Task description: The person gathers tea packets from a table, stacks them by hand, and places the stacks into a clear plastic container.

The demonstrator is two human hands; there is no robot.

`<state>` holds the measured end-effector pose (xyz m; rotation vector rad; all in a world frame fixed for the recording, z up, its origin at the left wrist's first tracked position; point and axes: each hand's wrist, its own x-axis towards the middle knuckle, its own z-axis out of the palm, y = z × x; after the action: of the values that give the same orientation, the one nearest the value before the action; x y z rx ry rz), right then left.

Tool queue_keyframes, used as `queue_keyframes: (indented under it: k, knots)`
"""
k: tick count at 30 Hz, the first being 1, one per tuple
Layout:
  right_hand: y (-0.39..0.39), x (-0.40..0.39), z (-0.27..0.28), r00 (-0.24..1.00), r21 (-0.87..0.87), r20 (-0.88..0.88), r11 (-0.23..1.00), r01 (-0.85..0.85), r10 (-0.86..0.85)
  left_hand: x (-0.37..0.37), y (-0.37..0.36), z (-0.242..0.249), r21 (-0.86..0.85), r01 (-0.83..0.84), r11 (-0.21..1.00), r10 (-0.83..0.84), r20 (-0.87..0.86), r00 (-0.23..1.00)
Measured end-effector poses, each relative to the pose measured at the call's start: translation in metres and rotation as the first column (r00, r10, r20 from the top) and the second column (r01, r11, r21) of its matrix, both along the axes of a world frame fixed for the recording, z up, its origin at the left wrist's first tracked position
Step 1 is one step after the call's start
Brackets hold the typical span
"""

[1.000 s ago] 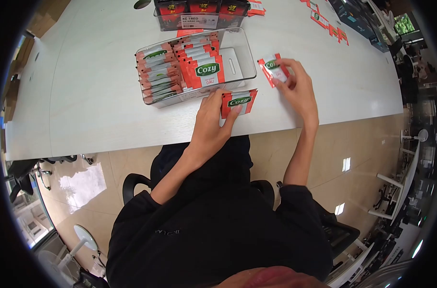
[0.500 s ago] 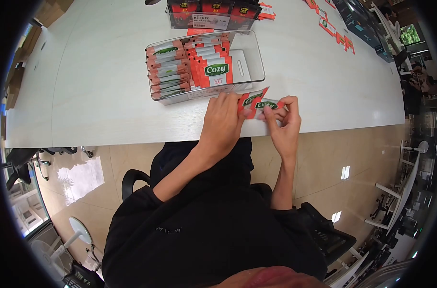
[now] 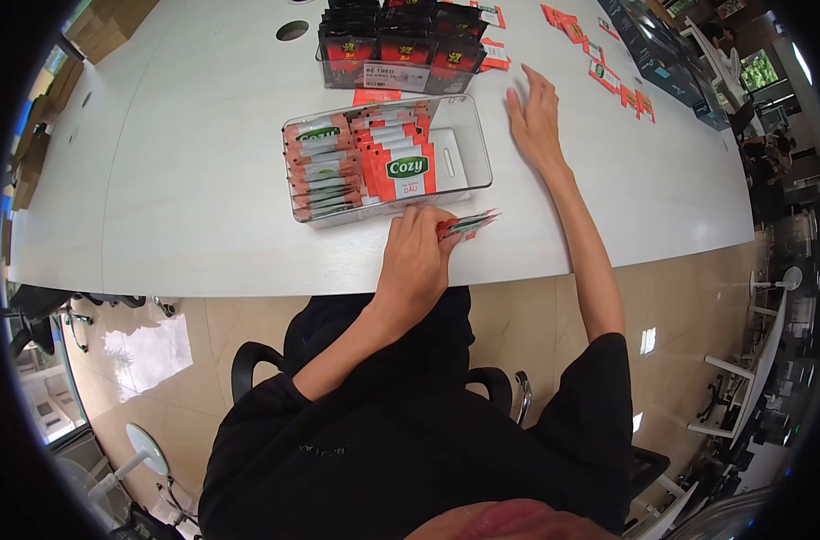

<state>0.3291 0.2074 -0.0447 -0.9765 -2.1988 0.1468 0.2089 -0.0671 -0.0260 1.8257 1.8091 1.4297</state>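
The left hand (image 3: 414, 263) is pinching a few red-and-white sachets (image 3: 468, 225) in a narrow grip, these lying just in front of the clear bin (image 3: 485, 157), in which more packets (image 3: 405, 169) are standing in rows. The right hand (image 3: 538, 121) is extending over the table (image 3: 194, 180), its grip standing wide, near the loose sachets (image 3: 495, 56) beside the dark box (image 3: 401, 76).

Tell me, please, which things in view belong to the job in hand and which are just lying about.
Likely the job: packets in the left hand; empty right hand; clear bin; loose red packets.
Likely lying about: dark packets behind; cardboard boxes; black boxes.
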Motion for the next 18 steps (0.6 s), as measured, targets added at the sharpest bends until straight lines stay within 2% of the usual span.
queue_keyframes:
  k: [1,3,4,6,7,9,10,12,13,15,16,18]
  knots:
    - [0.010,-0.009,0.000,1.000,0.009,-0.005,1.000,-0.001,0.001,0.000,-0.001,0.001,0.009,-0.001,1.000,0.001,-0.005,1.000]
    - [0.030,-0.025,0.000,0.998,0.153,0.058,0.988,-0.027,0.019,0.000,-0.001,0.001,-0.009,-0.005,1.000,0.006,0.026,1.000]
    - [0.043,-0.031,-0.005,0.998,0.157,0.051,0.987,-0.029,0.021,0.000,-0.001,0.000,-0.022,-0.006,1.000,0.007,0.031,0.999]
    - [0.056,-0.039,-0.007,0.984,0.313,0.156,0.941,-0.132,0.087,0.000,-0.001,-0.002,-0.019,-0.007,1.000,0.008,0.027,1.000]
    - [0.056,-0.039,-0.005,0.985,0.313,0.151,0.941,-0.130,0.086,-0.001,-0.001,-0.002,-0.018,-0.006,1.000,0.006,0.032,0.999]
    - [0.052,-0.037,0.007,0.990,-0.092,0.121,0.994,-0.062,0.073,-0.001,-0.002,-0.002,-0.022,-0.002,1.000,0.002,0.038,0.999]
    - [0.044,-0.034,0.015,0.990,-0.091,0.120,0.994,-0.063,0.073,-0.002,-0.002,-0.002,-0.025,0.001,1.000,0.000,0.048,0.999]
    - [0.030,-0.029,0.025,0.946,-0.068,0.304,0.988,0.137,-0.110,-0.002,-0.001,-0.003,-0.025,-0.005,1.000,0.006,0.046,0.999]
    - [0.032,-0.027,0.021,0.946,-0.067,0.306,0.988,0.136,-0.109,-0.002,-0.002,-0.003,-0.032,-0.007,0.999,0.009,0.045,0.999]
    - [0.035,-0.018,0.008,0.993,-0.037,0.086,0.996,-0.076,0.079,-0.002,-0.002,-0.003,-0.044,-0.003,0.999,0.006,0.056,0.998]
    - [0.038,-0.014,0.007,0.993,-0.038,0.085,0.996,-0.076,0.079,-0.002,-0.001,-0.003,-0.053,-0.002,0.999,0.005,0.065,0.998]
    - [0.040,-0.004,0.004,0.960,-0.081,0.107,0.965,-0.250,0.257,-0.003,-0.001,-0.005,-0.054,-0.001,0.999,0.005,0.076,0.997]
